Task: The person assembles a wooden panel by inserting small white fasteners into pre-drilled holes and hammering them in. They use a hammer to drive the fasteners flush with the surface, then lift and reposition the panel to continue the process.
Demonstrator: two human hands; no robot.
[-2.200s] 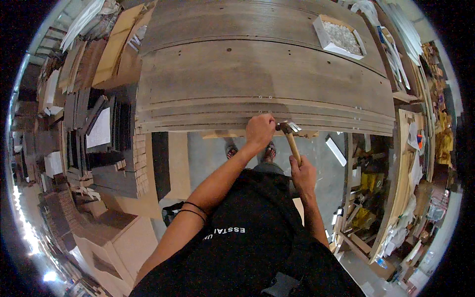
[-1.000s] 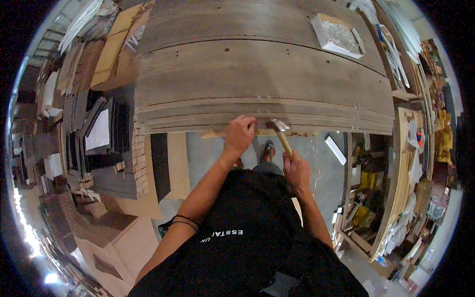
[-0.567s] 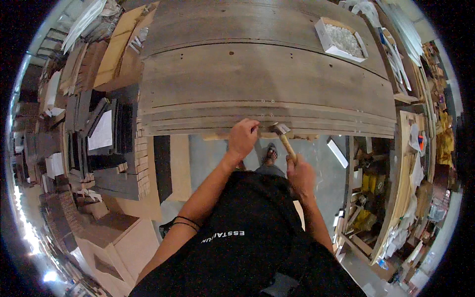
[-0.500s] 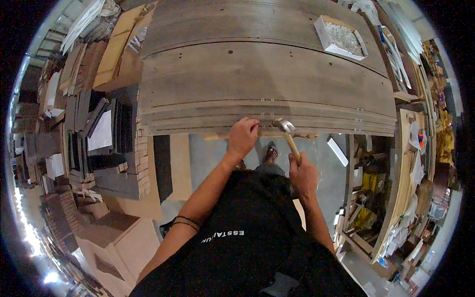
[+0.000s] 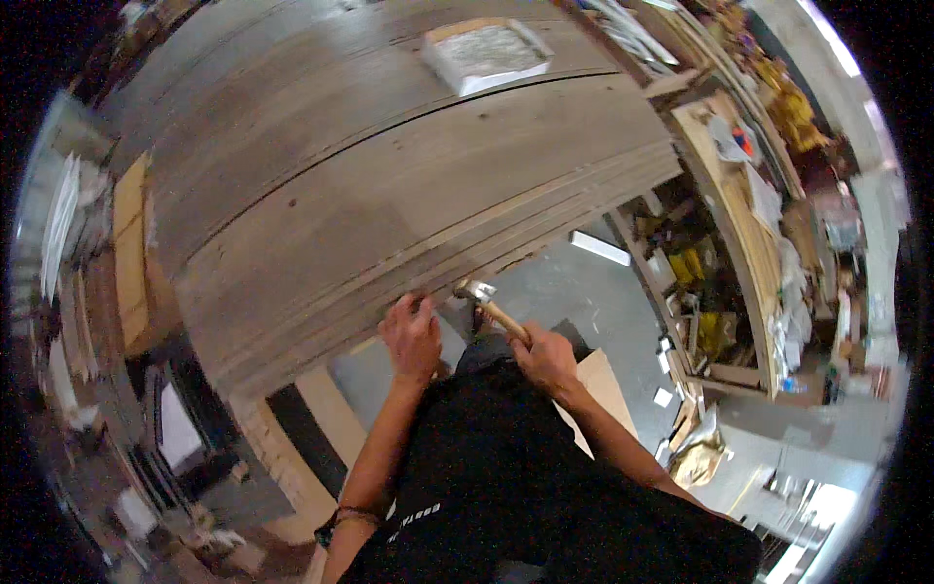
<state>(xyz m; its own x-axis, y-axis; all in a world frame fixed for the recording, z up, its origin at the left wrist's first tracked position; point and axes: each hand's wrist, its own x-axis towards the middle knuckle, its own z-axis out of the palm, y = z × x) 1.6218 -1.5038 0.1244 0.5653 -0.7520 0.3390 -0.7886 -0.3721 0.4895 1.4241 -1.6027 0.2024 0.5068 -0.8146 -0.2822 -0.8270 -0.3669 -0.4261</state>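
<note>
My right hand (image 5: 547, 360) is wrapped round the wooden handle of a hammer (image 5: 504, 318). The hammer's metal head is close to the near edge of a stack of brown wooden boards (image 5: 418, 165). At that same edge, left of the hammer head, my left hand (image 5: 411, 339) has its fingers drawn together in a pinch. Whatever may be between those fingertips is too small and blurred to make out. Several long board edges lie in steps along the near side, with small holes in the upper panels.
An open white box (image 5: 508, 80) full of small pale pieces sits on the far boards. To the right stands a wooden shelf unit (image 5: 744, 263) with mixed goods. Dark panels (image 5: 199, 419) are stacked at left, and a white strip (image 5: 599, 247) lies on the grey floor.
My view has swung to the right, so the boards now slant across it. Both hands stay by the board edge, the right one still holding the hammer.
</note>
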